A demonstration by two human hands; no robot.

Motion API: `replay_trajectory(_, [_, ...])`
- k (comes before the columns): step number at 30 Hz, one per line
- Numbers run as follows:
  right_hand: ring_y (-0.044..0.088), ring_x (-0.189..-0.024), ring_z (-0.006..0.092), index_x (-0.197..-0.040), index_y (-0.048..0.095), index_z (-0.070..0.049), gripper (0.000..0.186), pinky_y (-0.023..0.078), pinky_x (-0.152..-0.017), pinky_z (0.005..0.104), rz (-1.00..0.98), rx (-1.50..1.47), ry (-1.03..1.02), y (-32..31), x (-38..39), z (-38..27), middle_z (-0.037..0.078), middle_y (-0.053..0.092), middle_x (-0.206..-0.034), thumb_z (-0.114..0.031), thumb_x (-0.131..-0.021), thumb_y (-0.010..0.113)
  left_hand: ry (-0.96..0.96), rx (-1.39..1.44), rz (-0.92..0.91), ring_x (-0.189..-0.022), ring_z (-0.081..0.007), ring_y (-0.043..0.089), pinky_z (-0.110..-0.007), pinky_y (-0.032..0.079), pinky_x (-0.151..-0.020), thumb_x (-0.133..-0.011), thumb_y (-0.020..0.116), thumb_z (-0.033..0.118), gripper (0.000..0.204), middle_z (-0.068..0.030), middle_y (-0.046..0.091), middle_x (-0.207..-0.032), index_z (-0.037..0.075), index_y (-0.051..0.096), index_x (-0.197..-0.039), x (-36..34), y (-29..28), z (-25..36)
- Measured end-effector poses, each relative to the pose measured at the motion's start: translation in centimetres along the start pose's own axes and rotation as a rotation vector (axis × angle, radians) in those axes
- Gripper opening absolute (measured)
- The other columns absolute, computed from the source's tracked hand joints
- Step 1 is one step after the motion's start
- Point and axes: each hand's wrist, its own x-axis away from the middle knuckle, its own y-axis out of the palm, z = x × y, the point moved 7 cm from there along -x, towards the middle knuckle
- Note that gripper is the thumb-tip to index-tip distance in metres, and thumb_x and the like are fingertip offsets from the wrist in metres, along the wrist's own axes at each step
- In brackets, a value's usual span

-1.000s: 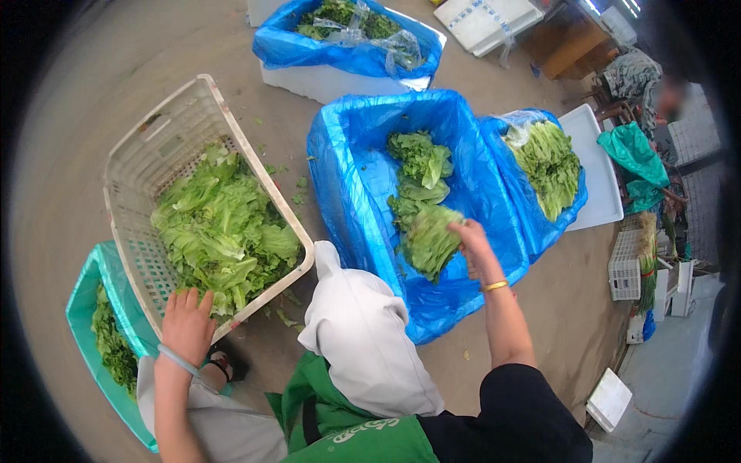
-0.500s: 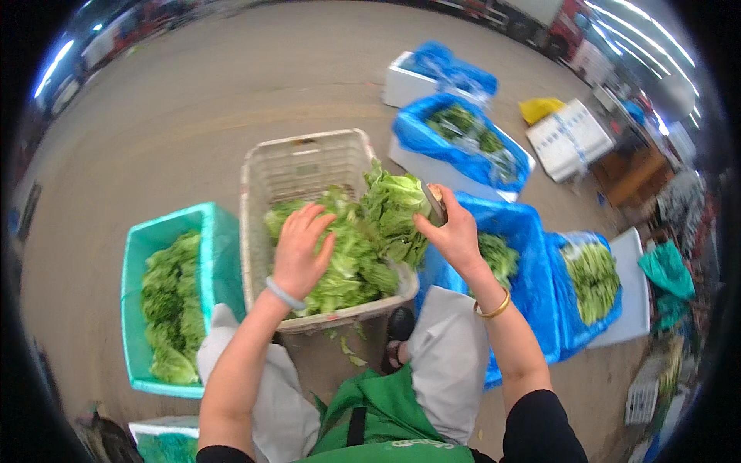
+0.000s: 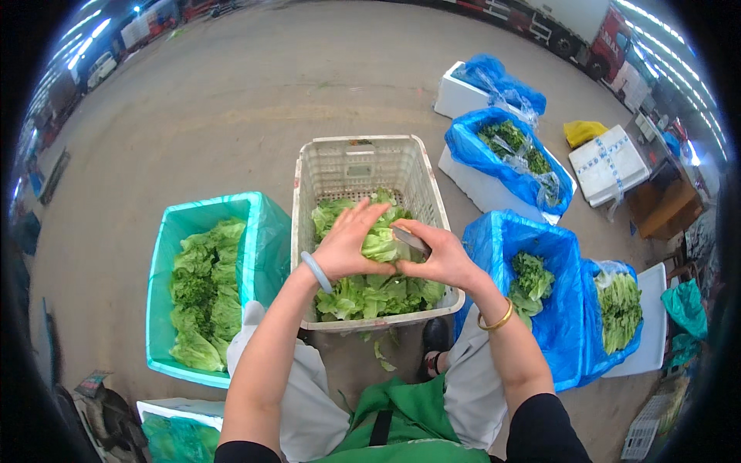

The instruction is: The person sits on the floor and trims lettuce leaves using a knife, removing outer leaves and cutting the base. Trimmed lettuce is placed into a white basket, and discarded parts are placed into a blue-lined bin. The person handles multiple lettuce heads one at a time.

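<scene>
Over the white plastic crate, both hands meet around a head of lettuce. My left hand curves around its left side, fingers over the top and thumb below. My right hand grips a short-bladed knife, its metal blade showing between thumb and forefinger beside the lettuce's pale cut end. The right thumb also touches the lettuce from below. Loose lettuce leaves fill the lower part of the crate. The knife's handle is hidden in my palm.
Left of the crate stands a turquoise-lined box of lettuce. To the right are blue-lined boxes with greens, and farther back another blue-lined box. A white foam lid lies far right. Leaf scraps lie near my feet.
The lettuce has moved from the right hand's side to between both hands, its cut end now turned up. My left hand has closed in on it. The view has shifted left.
</scene>
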Motion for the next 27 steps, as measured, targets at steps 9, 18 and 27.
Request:
replay_trajectory(9, [0.071,-0.074,0.0298,-0.142,0.044,-0.005,0.062,0.055,-0.067,0.0421,0.205,0.189,0.209,-2.9,1.6,2.2,0.015,0.07,-0.083,-0.016,-0.085,0.067,-0.304,0.158,0.025,-0.104,-0.0266,0.066,-0.038,0.051,-0.092,-0.07,0.088,0.029,0.07,-0.0145,0.068,-0.113,0.003,0.059,-0.127,1.9,2.9,-0.2])
replay_trajectory(18, [0.07,-0.066,0.0325,-0.14,0.043,0.007,0.066,0.055,-0.059,0.0429,0.062,0.697,0.117,3.7,2.2,2.3,0.016,0.069,-0.078,-0.007,-0.078,0.062,-0.39,-0.182,0.142,-0.101,-0.0393,0.065,-0.045,0.051,-0.088,-0.067,0.086,0.033,0.069,-0.0211,0.07,-0.105,-0.004,0.062,-0.12,2.7,2.6,1.4])
replay_trajectory(27, [0.072,-0.073,0.0309,-0.137,0.048,0.008,0.061,0.058,-0.062,0.0403,-0.084,0.719,0.238,6.0,0.3,4.7,0.016,0.07,-0.084,-0.007,-0.079,0.061,-0.498,-0.038,0.023,-0.085,-0.0398,0.068,-0.047,0.052,-0.079,-0.066,0.086,0.034,0.057,-0.0201,0.071,-0.087,0.001,0.066,-0.108,4.7,1.6,-0.3])
